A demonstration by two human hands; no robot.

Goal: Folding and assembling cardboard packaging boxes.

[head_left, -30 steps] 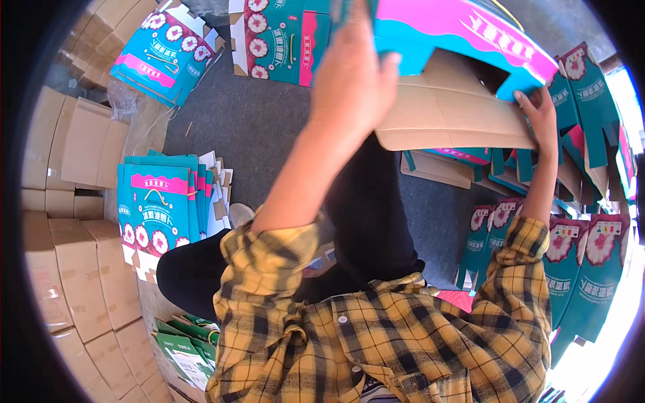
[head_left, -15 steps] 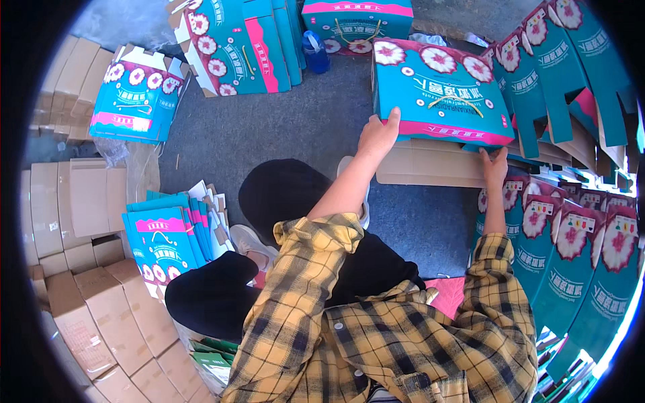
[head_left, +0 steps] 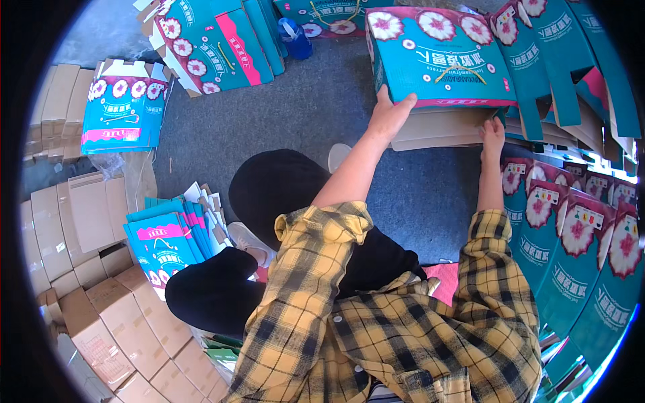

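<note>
A teal gift carton (head_left: 437,57) with a pink edge, printed slices and a yellow cord handle lies at the upper right, its printed face up. Brown cardboard (head_left: 440,127), a flap or another sheet, shows under its near edge. My left hand (head_left: 391,115) grips the carton's near left corner, thumb on top and fingers at the side. At the near right corner my right hand (head_left: 492,138) is closed with its fingertips at the cardboard edge. Part of its grip is hidden.
Open-ended teal cartons (head_left: 561,235) stand in rows along the right. Flattened teal cartons lie in stacks at the upper left (head_left: 124,101) and by my knee (head_left: 168,235). Brown boxes (head_left: 127,309) are piled at left. A blue bottle (head_left: 294,39) stands far off.
The carton's near edge has risen, so more brown cardboard shows beneath it. My right hand has shifted from the carton's lower corner to the cardboard edge. The head view has moved slightly.
</note>
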